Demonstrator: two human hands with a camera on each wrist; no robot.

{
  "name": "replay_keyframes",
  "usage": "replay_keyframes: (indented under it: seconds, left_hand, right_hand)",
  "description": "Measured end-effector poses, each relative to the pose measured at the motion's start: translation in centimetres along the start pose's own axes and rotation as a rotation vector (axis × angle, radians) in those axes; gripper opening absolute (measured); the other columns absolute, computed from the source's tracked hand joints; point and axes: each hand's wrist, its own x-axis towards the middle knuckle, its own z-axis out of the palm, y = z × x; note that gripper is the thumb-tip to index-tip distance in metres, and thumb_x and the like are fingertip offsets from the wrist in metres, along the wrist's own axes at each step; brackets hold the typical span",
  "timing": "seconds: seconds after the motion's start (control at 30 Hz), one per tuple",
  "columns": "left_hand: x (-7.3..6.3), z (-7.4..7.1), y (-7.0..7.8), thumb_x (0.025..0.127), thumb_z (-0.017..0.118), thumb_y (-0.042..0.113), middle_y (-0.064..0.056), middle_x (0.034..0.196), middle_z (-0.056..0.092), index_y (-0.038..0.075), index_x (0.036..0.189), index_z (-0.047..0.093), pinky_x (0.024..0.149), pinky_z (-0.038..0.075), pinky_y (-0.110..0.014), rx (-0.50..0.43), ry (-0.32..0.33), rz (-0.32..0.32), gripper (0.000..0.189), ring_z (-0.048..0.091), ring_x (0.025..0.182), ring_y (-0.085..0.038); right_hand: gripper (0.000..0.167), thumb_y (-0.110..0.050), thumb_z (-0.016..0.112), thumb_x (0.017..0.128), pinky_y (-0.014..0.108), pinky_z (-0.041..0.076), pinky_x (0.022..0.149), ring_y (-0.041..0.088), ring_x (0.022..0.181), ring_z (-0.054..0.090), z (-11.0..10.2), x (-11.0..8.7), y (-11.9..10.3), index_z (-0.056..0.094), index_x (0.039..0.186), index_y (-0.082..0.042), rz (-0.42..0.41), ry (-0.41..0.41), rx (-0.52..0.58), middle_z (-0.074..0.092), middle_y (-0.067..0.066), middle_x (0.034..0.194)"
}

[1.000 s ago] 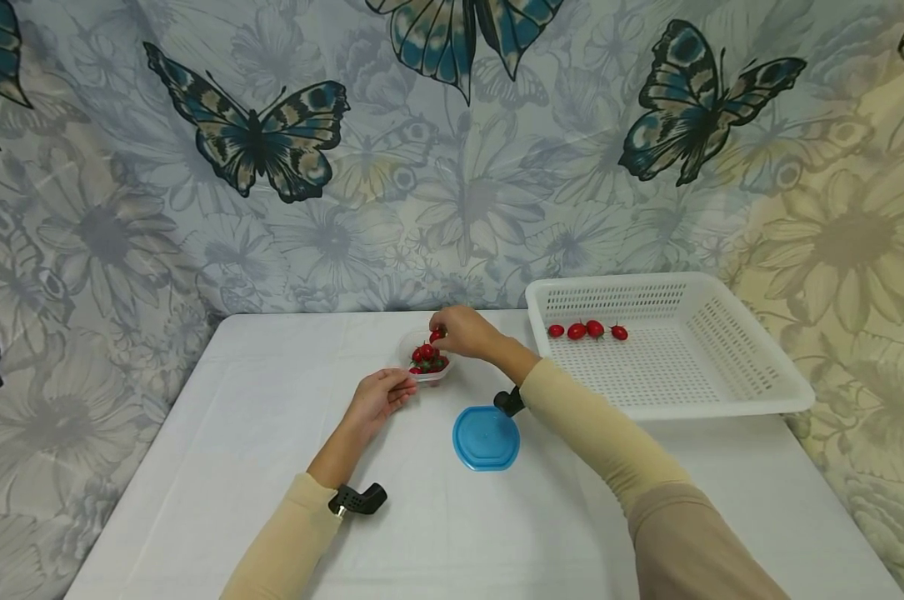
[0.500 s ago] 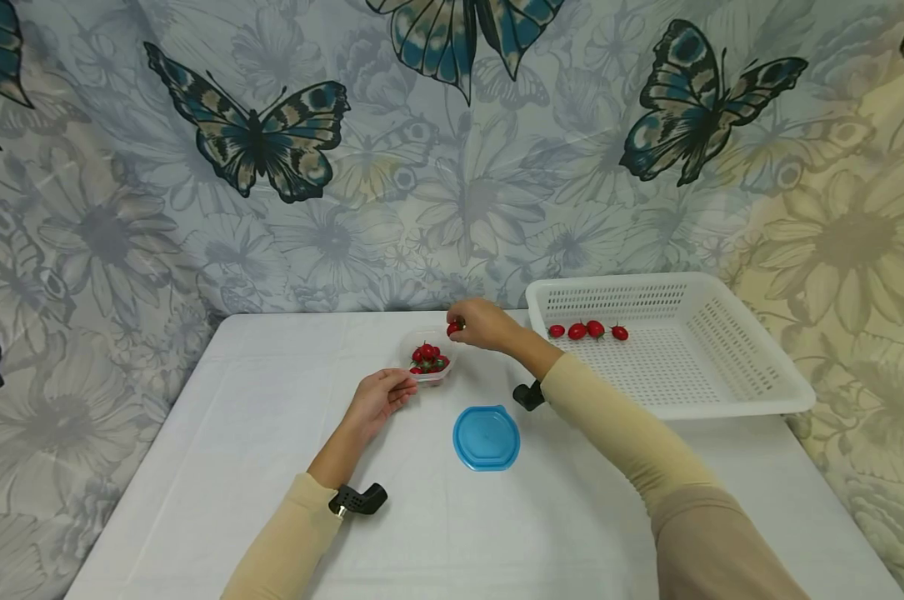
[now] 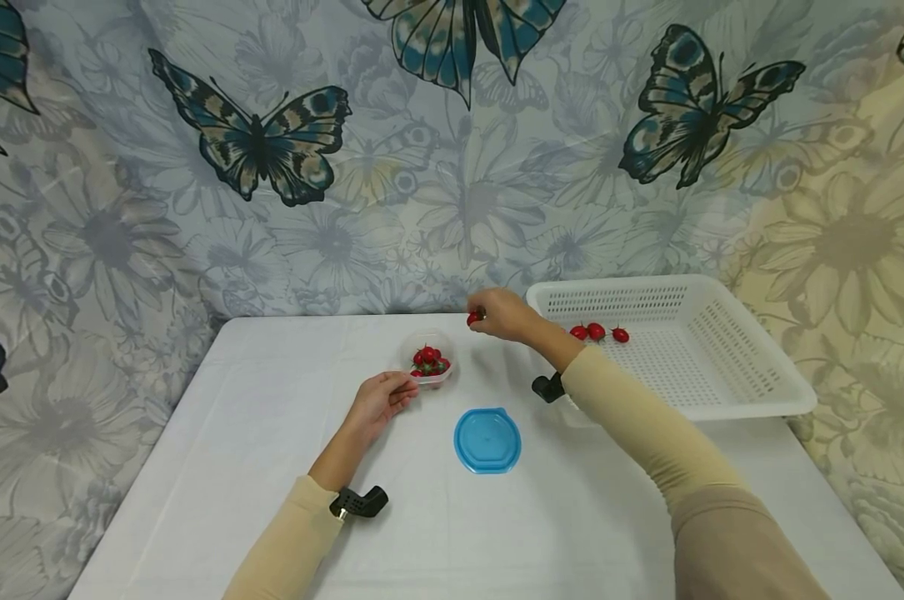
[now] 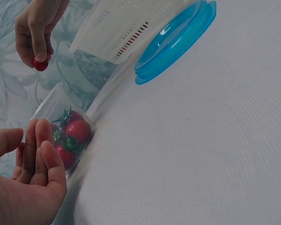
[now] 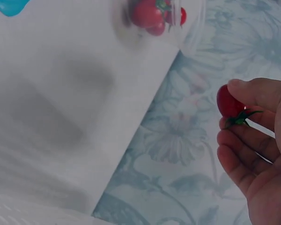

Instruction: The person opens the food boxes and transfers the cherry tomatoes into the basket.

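My right hand (image 3: 502,315) pinches a red cherry tomato (image 5: 230,101) with a green stem between thumb and fingers, raised between the small container and the white basket. A clear plastic container (image 3: 431,382) holds several more cherry tomatoes (image 4: 78,131). At its near left side is my left hand (image 3: 379,403), fingertips right at the container's wall. In the left wrist view those fingers (image 4: 32,145) are gently bent, with the thumb held apart from them. A blue lid (image 3: 487,440) lies on the white table in front of the container.
The white perforated basket (image 3: 751,400) stands at the back right, with loose cherry tomatoes (image 3: 596,332) in its left part. The right forearm passes in front of its near left corner. Behind the table (image 3: 219,467) hangs a butterfly-patterned cloth (image 3: 481,200).
My right hand has lifted the cherry tomato away from the container and moved right toward the basket. The left hand stays at the container.
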Motion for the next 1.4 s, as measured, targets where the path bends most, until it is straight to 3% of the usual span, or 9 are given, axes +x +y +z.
replay_keyframes:
  seconds: [0.37, 0.73, 0.9, 1.13, 1.4]
  left_hand:
    - [0.0, 0.0, 0.0, 0.101, 0.052, 0.014, 0.005, 0.081, 0.069, -0.002, 0.114, 0.056, 0.069, 0.052, -0.018, 0.003, 0.002, 0.002, 0.021, 0.068, 0.076, -0.006]
    - [-0.1, 0.0, 0.1, 0.101, 0.053, 0.015, 0.004, 0.082, 0.069, -0.001, 0.113, 0.056, 0.07, 0.052, -0.018, 0.011, 0.003, -0.002, 0.021, 0.068, 0.076, -0.006]
    - [-0.2, 0.0, 0.1, 0.1, 0.053, 0.014, 0.005, 0.081, 0.069, -0.002, 0.113, 0.057, 0.069, 0.052, -0.018, 0.008, 0.004, -0.006, 0.021, 0.067, 0.076, -0.005]
    - [0.0, 0.0, -0.1, 0.101, 0.053, 0.015, 0.004, 0.082, 0.069, -0.002, 0.114, 0.056, 0.069, 0.052, -0.018, 0.011, -0.001, -0.007, 0.022, 0.068, 0.076, -0.006]
    - [0.0, 0.1, -0.1, 0.101, 0.053, 0.015, 0.004, 0.083, 0.069, -0.002, 0.114, 0.057, 0.07, 0.052, -0.018, 0.012, -0.001, 0.004, 0.022, 0.067, 0.077, -0.006]
  right_hand:
    - [0.02, -0.014, 0.071, 0.087, 0.037, 0.053, 0.073, 0.023, 0.082, 0.064, -1.8, -0.4, 1.3, 0.07, 0.101, -0.001, 0.008, 0.066, 0.0, 0.071, 0.012, 0.092]
    - [0.023, -0.012, 0.071, 0.087, 0.041, 0.055, 0.08, 0.028, 0.09, 0.066, -3.8, -1.4, 2.2, 0.068, 0.105, 0.002, 0.057, 0.091, 0.045, 0.071, 0.017, 0.097]
    - [0.027, -0.011, 0.069, 0.089, 0.042, 0.055, 0.083, 0.029, 0.093, 0.065, -4.6, -2.1, 3.5, 0.066, 0.111, 0.004, 0.109, 0.076, 0.096, 0.07, 0.019, 0.101]
    - [0.032, -0.014, 0.067, 0.091, 0.046, 0.052, 0.087, 0.033, 0.1, 0.064, -5.7, -3.3, 5.9, 0.064, 0.116, 0.004, 0.182, 0.101, 0.082, 0.068, 0.021, 0.108]
    - [0.029, -0.013, 0.067, 0.089, 0.047, 0.051, 0.084, 0.035, 0.095, 0.062, -6.0, -4.4, 8.6, 0.065, 0.109, 0.009, 0.237, 0.125, 0.085, 0.067, 0.025, 0.104]
